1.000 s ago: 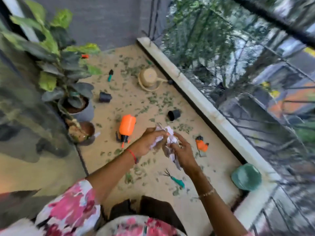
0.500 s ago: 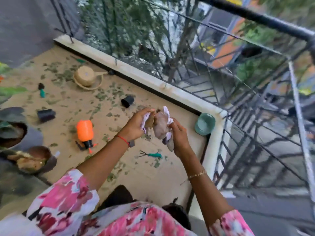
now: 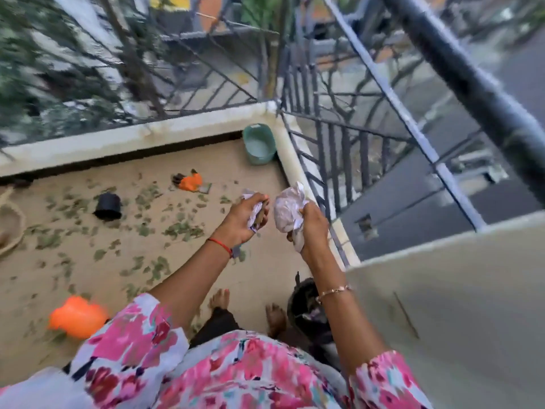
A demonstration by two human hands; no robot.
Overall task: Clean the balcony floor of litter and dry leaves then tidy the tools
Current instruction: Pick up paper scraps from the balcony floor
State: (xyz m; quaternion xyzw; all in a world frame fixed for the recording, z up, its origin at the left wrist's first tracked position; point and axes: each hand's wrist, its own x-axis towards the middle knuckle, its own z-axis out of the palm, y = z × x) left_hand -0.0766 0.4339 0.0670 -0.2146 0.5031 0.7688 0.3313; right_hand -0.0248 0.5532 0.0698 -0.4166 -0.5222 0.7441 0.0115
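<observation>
Person's L hand (image 3: pixel 240 223) grips a small crumpled white paper scrap (image 3: pixel 255 216), R hand (image 3: pixel 314 229) clutches a bigger crumpled whitish paper wad (image 3: pixel 284 209) just beside it; litter looks light, soft, squashable, so best held w/ whole fist.

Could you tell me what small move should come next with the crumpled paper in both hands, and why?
Probably drop both into the dark container beside the bare feet: the left hand grips a small crumpled white paper scrap, the right hand a larger crumpled paper wad, and dry leaf bits cover the tan floor.
</observation>
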